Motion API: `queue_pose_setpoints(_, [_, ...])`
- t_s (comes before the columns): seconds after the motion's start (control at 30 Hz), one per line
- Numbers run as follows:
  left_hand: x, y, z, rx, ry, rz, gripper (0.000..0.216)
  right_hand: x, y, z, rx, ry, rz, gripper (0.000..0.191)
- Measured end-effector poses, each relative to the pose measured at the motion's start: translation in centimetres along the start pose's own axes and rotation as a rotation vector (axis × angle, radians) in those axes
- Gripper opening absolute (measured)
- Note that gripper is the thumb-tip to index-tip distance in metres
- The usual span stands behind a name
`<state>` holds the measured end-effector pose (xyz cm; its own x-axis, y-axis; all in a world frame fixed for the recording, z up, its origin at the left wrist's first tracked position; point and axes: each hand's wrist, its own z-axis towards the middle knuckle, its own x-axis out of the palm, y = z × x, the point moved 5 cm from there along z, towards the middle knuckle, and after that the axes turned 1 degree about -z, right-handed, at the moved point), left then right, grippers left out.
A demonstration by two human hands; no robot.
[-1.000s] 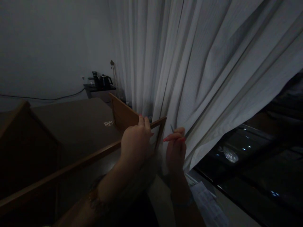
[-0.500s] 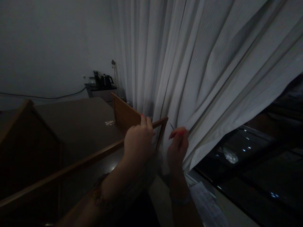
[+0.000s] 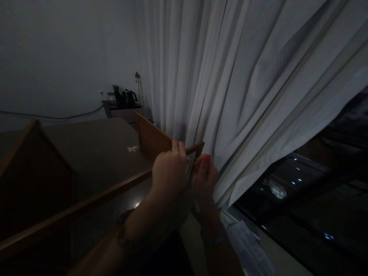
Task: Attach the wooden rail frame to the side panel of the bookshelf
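Observation:
The room is dim. My left hand [image 3: 169, 170] is closed, its fingers curled over the top corner of a brown wooden frame [image 3: 149, 140] that stands on a dark table [image 3: 94, 149]. My right hand [image 3: 204, 175] is closed in a pinch on a thin metal needle-like pin [image 3: 192, 156], whose tip points left toward my left fingers at the frame's corner. The two hands nearly touch. Pale cloth seems to hang below my hands, too dark to make out.
A long white curtain [image 3: 244, 96] hangs right behind the hands. A dark window [image 3: 301, 199] shows lights at the right. A kettle [image 3: 126, 97] stands on a small stand by the far wall. Paper sheets [image 3: 247, 249] lie at the lower right.
My right hand has moved left, away from the curtain, and brought the pin up to the frame's corner beside my left hand. The left hand has stayed put.

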<state>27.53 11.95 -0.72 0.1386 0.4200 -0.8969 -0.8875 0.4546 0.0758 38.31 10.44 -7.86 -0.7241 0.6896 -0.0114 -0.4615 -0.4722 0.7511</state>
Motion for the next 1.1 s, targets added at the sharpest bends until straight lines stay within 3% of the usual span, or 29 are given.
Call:
queue_pose_setpoints(0.1, [0.0, -0.1, 0.0, 0.011, -0.004, 0.001, 0.042, 0.0, -0.2, 0.2, -0.018, -0.007, -0.03, 0.043])
queue_pose_setpoints(0.27, [0.0, 0.0, -0.1, -0.01, -0.007, 0.004, 0.04, 0.4, -0.4, 0.7, 0.083, -0.006, 0.126, 0.045])
queue_pose_setpoints(0.33, [0.1, -0.1, 0.0, -0.003, -0.007, 0.013, 0.041, 0.4, 0.2, 0.6, 0.014, -0.006, 0.029, 0.043])
queue_pose_setpoints(0.43, [0.0, 0.0, 0.1, 0.0, -0.004, 0.017, 0.041, 0.4, 1.3, 0.0, -0.209, -0.002, -0.2, 0.039])
queue_pose_setpoints(0.5, [0.0, 0.0, 0.1, 0.001, -0.001, 0.013, 0.041, 0.4, 1.4, -0.3, -0.256, 0.008, -0.229, 0.039])
queue_pose_setpoints(0.77, [-0.2, -0.1, 0.0, 0.014, -0.018, 0.011, 0.037, 1.1, 0.4, -0.3, 0.107, 0.103, 0.262, 0.041])
queue_pose_setpoints(0.9, [-0.1, -0.1, 0.0, 0.01, -0.013, 0.033, 0.035, 1.3, 0.1, -0.7, 0.152, 0.057, 0.404, 0.03])
queue_pose_setpoints(1.1, [0.0, -0.1, 0.0, 0.003, 0.0, 0.061, 0.034, 0.9, -0.2, -1.3, 0.118, 0.022, 0.383, 0.032])
